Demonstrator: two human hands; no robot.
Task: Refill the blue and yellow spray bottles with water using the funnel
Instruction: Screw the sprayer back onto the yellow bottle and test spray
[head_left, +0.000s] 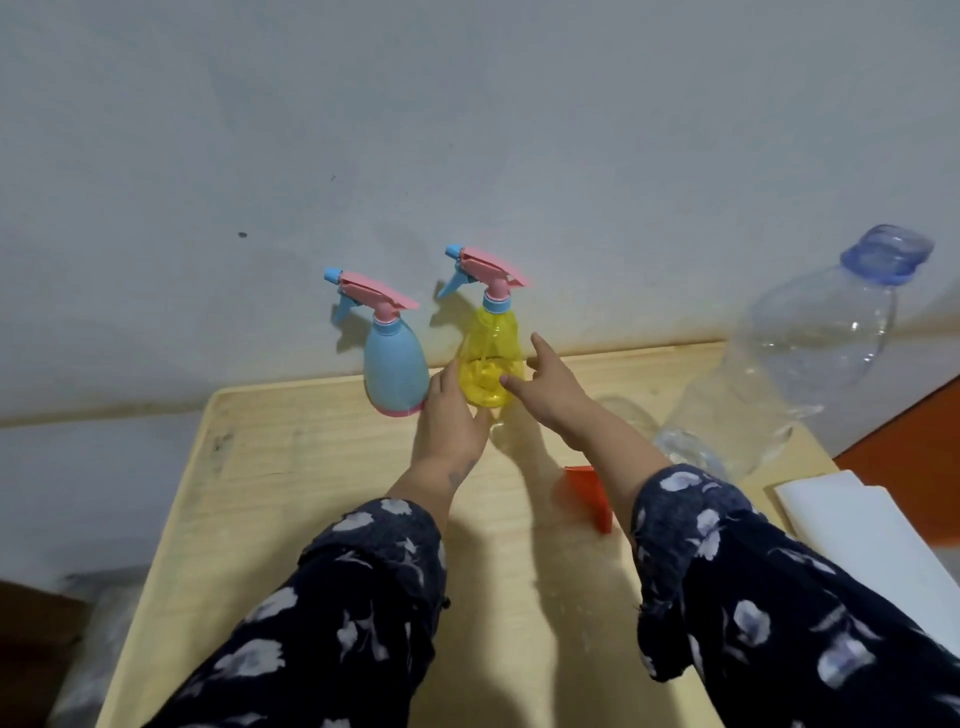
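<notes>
A pale wooden table (270, 499) fills the lower view. At three o'clock stands a large clear water bottle (795, 364) with a blue cap. At twelve o'clock, against the wall, the blue spray bottle (395, 369) touches the yellow spray bottle (491, 353). Both hands flank the yellow one: left hand (452, 415) and right hand (550, 389), fingers spread, touching its base. The orange funnel (589, 496) lies at four o'clock.

Table (322, 467): pale wood, matt, visible grain. Blue spray bottle (396, 371): opaque plastic, smooth, satin sheen. Yellow spray bottle (491, 358): translucent plastic, glossy. Both carry opaque pink and blue plastic trigger heads. Large water bottle (810, 353): clear thin plastic, glossy, crinkled; blue translucent cap. Funnel (589, 496): orange plastic, smooth. Sleeves (363, 597): dark printed cloth, matt. Wall (467, 130): matt, slightly rough paint.
</notes>
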